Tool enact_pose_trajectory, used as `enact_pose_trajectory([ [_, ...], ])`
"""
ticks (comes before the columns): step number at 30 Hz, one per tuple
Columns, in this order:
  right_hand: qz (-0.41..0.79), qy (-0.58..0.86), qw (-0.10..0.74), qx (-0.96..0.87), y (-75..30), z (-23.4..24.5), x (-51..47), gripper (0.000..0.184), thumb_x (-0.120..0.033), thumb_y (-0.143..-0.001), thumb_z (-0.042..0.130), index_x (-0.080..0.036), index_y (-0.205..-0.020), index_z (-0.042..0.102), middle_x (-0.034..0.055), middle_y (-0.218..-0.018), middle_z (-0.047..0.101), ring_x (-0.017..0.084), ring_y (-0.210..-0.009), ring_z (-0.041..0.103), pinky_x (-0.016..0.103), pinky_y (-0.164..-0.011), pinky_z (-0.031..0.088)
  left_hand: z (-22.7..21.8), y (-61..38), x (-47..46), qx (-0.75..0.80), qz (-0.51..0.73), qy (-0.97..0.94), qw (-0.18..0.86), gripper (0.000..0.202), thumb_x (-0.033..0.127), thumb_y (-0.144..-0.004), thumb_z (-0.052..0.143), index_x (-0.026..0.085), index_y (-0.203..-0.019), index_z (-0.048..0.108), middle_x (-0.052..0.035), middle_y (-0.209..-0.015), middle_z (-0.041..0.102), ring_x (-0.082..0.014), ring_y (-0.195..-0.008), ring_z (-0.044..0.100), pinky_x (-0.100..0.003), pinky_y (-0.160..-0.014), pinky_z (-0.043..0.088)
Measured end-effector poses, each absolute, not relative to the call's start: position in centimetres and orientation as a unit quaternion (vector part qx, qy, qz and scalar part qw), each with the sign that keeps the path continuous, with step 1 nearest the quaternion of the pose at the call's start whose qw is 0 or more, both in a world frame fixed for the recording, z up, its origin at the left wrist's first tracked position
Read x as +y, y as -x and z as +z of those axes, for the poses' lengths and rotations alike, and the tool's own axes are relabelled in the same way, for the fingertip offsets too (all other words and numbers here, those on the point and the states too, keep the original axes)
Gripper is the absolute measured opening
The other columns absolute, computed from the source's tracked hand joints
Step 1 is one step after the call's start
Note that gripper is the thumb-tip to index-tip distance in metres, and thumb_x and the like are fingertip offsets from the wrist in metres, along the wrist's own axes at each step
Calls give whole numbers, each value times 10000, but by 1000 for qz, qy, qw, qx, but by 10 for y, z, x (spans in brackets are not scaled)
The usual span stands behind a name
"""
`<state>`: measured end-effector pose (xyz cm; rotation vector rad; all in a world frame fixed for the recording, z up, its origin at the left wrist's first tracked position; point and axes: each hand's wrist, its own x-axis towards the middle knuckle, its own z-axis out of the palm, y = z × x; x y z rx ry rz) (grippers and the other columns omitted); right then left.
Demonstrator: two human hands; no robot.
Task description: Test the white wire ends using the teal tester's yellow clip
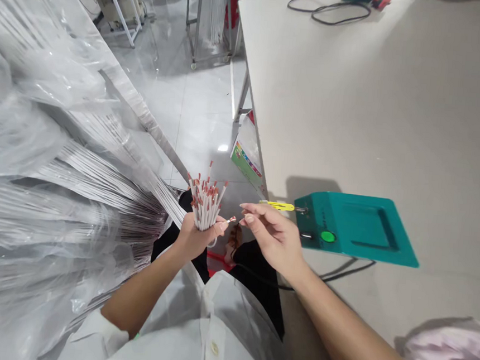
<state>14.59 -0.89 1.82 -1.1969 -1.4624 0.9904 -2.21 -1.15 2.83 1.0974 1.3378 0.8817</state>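
A bundle of white wires [205,213] with bare copper-coloured ends stands upright in my left hand [195,235], whose fingers are wrapped round it. One wire end [231,219] sticks out sideways past the left thumb, towards my right hand [275,236]. The right hand's fingers are stretched out, thumb and forefinger a little apart, and I see nothing between them. Just beyond those fingers, a yellow clip-like piece [278,206] projects from a teal metal device [357,224] with a green round button [328,236]. The device sits at the table's edge.
Long white wires [98,167] in clear plastic fill the left side. The pale table [380,119] lies to the right, with a black cable [341,12] at its far end and pink cloth [451,355] nearby. A printed box [248,155] stands below the table edge; a wheeled rack [214,21] is beyond.
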Motion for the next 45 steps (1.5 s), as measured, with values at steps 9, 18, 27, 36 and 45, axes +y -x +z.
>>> enact_pose_trajectory([
  [9, 455, 352, 359, -736, -161, 38, -2, 119, -252, -816, 595, -256, -840, 712, 38, -869, 671, 145, -773, 635, 270, -676, 508, 38, 28, -9, 476, 316, -567, 594, 147, 273, -655, 648, 155, -571, 628, -21, -577, 567, -131, -576, 504, -249, -537, 402],
  [18, 625, 361, 488, -490, -141, 29, -11, 58, -295, -713, 711, -238, -712, 719, 23, -768, 636, 127, -690, 606, 247, -604, 495, 30, 28, -7, 427, 371, -414, 713, 247, 376, -576, 743, 158, -643, 647, 7, -494, 549, -88, -436, 437, -232, -445, 329],
  [27, 664, 398, 539, -331, -125, 15, -19, 136, -354, -661, 752, -225, -673, 713, -7, -711, 632, 80, -574, 529, 223, -559, 449, 22, 6, -15, 416, 450, -331, 718, 253, 370, -599, 734, 144, -633, 627, 25, -494, 527, -87, -474, 456, -231, -500, 359],
  [36, 337, 480, 525, -617, -136, 16, -16, 84, -200, -805, 598, -206, -760, 668, 31, -748, 646, 131, -679, 602, 256, -604, 493, 32, 5, -21, 554, 395, -494, 541, 103, 253, -698, 631, 165, -669, 674, 22, -546, 572, -94, -513, 476, -227, -523, 386],
  [45, -27, 404, 416, -815, -147, 12, -12, 158, -84, -778, 519, -157, -845, 642, 84, -816, 676, 181, -764, 609, 311, -701, 482, 27, 10, -24, 561, 384, -463, 569, 167, 296, -714, 633, 140, -674, 677, 2, -548, 589, -87, -491, 459, -224, -500, 370],
])
